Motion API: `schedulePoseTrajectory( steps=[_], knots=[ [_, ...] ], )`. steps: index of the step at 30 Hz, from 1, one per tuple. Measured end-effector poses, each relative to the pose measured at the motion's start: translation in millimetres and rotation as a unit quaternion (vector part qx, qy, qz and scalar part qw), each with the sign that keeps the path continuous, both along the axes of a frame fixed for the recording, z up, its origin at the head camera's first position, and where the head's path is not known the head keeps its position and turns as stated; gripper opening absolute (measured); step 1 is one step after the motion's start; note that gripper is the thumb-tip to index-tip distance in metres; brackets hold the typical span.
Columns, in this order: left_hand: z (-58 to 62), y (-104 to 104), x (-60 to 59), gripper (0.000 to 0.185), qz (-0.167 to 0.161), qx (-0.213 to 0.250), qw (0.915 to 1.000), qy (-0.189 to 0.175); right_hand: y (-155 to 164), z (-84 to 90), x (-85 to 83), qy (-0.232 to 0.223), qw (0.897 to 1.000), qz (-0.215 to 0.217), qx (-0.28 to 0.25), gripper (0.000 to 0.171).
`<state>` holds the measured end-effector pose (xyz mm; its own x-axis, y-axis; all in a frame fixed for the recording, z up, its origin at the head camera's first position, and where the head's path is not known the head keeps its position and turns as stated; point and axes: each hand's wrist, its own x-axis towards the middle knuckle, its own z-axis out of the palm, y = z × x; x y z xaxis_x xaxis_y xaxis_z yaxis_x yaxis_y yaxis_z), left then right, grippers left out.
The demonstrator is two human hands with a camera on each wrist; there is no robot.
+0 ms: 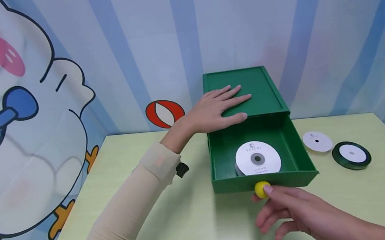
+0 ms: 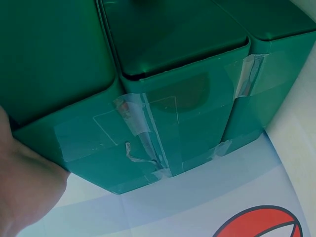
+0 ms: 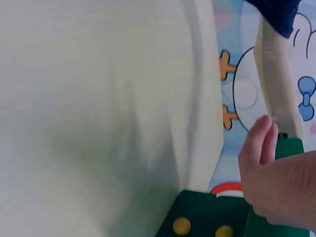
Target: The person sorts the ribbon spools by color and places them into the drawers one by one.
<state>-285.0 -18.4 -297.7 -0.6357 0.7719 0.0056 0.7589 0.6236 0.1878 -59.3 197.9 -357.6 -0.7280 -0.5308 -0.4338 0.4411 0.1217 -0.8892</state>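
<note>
Your left hand lies flat on top of the green box, with the fingers straight and spread, pressing on the lid and holding nothing. The left wrist view shows the back of this box, with clear tape on it.

Your right hand is at the front of the open drawer. A fingertip touches the yellow knob, and the other fingers are loosely bent under it. I cannot tell if the knob is really pinched or only touched.

The drawer is pulled out toward you and rests on the worktop. Inside it lies a ribbon spool with a white label, near the front wall.

On the worktop, right of the drawer, lie a cream spool and a dark green spool, just beside each other.
</note>
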Motion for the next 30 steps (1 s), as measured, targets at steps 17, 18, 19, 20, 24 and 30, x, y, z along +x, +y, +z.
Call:
schedulePoseTrajectory(
  steps=[17, 18, 19, 20, 24, 30],
  knots=[
    [-2.1, -1, -2.0, 0.067, 0.001, 0.002, 1.0, 0.003, -14, -2.8, 1.1, -0.018, 0.998, -0.066, -0.015, 0.057],
    [-1.9, -1, -2.2, 0.067, 0.001, 0.001, 1.0, 0.003, -15, -2.6, 0.8, -0.018, 0.997, -0.069, -0.012, 0.057],
    [-1.6, -1, -2.5, 0.067, 0.001, 0.0, 1.0, 0.002, -16, -2.6, 0.5, -0.017, 0.997, -0.071, -0.011, 0.057],
    [-1.4, -1, -2.7, 0.067, 0.0, -0.001, 1.0, 0.002, -17, -2.6, 0.4, -0.014, 0.997, -0.074, -0.01, 0.057],
    [-0.1, -2, -2.7, 0.066, 0.0, -0.001, 1.0, 0.001, -21, -3.7, 0.9, -0.001, 0.996, -0.088, -0.006, 0.055],
    [0.4, -1, -0.4, 0.066, 0.001, -0.006, 1.0, -0.005, -26, -3.9, 0.3, 0.006, 0.994, -0.106, 0.0, 0.056]
  ],
)
